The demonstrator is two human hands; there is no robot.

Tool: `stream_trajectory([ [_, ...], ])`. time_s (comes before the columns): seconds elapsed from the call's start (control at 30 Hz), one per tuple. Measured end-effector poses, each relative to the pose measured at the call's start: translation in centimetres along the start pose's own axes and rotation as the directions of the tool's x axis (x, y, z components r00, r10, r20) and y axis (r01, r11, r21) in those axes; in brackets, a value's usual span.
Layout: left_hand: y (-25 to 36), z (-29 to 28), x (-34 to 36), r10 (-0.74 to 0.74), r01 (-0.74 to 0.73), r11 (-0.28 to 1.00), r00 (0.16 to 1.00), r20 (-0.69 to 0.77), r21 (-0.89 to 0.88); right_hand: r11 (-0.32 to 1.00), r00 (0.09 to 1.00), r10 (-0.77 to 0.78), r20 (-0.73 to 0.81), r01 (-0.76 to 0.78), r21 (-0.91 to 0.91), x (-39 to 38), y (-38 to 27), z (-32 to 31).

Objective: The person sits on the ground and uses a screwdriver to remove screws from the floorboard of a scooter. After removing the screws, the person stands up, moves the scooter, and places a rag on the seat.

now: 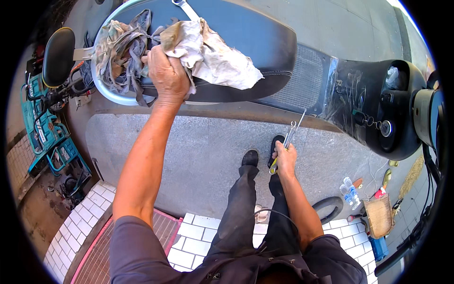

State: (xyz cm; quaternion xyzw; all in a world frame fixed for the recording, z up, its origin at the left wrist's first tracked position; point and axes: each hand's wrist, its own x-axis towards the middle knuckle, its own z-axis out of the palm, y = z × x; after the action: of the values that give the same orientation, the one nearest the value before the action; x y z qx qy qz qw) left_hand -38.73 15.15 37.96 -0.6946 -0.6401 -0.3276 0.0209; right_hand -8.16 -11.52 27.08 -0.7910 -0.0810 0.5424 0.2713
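My left hand point(166, 75) reaches up to the scooter seat point(250, 28), its fingers closed on a crumpled rag. On one side of it lies a whitish, stained rag point(222, 61); on the other is a bunched grey and beige rag point(120, 52). Another wrench point(187, 8) rests on the seat behind the whitish rag. Down by my feet, my right hand point(286, 158) is closed around a few metal wrenches point(291, 132), and a thin rod sticks up among them. A yellow part shows below that fist.
The scooter's footboard point(300, 80) and black front panel point(364, 94) with hanging keys point(373, 122) extend right. A teal three-wheeler point(47, 123) stands left. Plastic bottles point(350, 191), a black tyre point(328, 208) and a woven basket point(378, 215) lie lower right. White tiles point(194, 232) edge the step.
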Motion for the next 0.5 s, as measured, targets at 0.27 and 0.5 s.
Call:
stream_trajectory([
  [0.27, -0.6, -1.1, 0.7, -0.012, 0.014, 0.998, 0.999, 0.032, -0.057, 0.950, 0.945, -0.309, -0.105, 0.311, 0.002, -8.2, -13.1, 3.2],
  [0.5, -0.5, -1.7, 0.9, -0.055, 0.063, 0.988, 0.997, 0.058, -0.138, 0.873, 0.873, -0.487, 0.003, 0.487, -0.014, -14.0, -21.5, 7.9],
])
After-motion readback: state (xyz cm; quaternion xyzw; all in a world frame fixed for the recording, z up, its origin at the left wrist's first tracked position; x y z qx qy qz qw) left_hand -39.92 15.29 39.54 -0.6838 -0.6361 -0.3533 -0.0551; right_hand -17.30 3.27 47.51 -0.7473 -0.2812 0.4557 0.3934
